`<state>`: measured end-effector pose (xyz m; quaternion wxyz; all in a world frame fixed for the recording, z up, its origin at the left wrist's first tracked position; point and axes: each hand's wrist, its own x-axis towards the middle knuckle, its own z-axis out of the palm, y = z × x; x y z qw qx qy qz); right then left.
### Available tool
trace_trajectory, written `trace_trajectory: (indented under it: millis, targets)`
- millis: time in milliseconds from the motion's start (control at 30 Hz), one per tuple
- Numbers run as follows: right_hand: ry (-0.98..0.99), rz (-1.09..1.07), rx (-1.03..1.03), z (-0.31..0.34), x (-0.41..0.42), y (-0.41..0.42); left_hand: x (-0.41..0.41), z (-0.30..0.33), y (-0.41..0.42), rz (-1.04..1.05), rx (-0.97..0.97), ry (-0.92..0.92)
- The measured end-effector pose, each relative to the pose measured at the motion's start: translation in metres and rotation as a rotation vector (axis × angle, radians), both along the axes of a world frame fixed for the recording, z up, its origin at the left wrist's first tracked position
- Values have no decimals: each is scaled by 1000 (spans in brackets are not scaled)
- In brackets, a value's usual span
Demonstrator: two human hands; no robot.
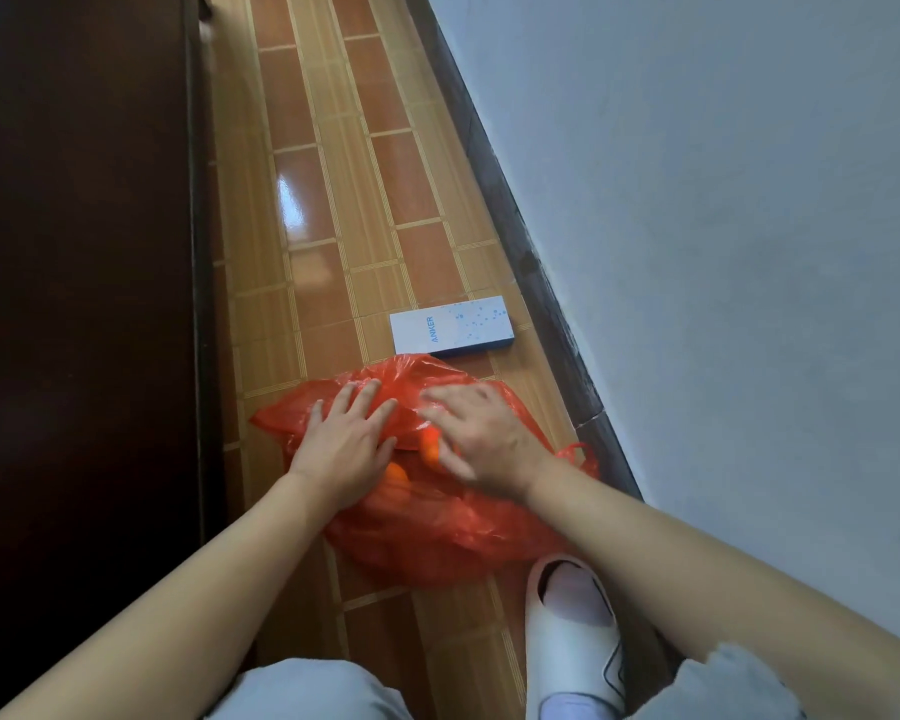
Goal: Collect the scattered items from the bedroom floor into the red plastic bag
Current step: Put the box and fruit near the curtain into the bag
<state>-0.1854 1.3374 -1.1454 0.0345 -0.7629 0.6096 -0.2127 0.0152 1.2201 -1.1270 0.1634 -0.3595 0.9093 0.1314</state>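
**Opening the bag for the box**

The red plastic bag point(437, 511) lies on the floor, between the dark furniture and the wall. The left hand point(341, 441) rests flat on it with straight fingers, gripping nothing. The right hand point(481, 441) is blurry – I cannot tell its grip. The mouth should be held wide before anything goes in.

Count – one bag, two orange things point(430, 446) showing inside, one white box point(450, 325) just beyond the bag, one white slipper point(572, 631).

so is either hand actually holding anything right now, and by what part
Neither hand shows a clear hold. The left hand lies flat, fingers spread, on top of the red bag. The right hand is blurred on the bag's upper part, fingers fairly straight; a pinch cannot be ruled out.
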Motion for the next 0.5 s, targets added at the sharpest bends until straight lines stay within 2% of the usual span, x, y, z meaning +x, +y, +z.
trace_trajectory:
  millis: [100, 233, 367, 500]
  targets:
    - [-40, -191, 63, 6, -30, -44, 0, 6, -2, 15, -38, 17]
    - [50, -359, 336, 5, -78, -91, 6, 10, -3, 45, -34, 22]
    - [238, -334, 594, -12, -109, -121, 21, 11, -4, 68, -8, 3]
    - [308, -246, 696, -33, -108, -140, 31, 6, -12, 99, 32, -72]
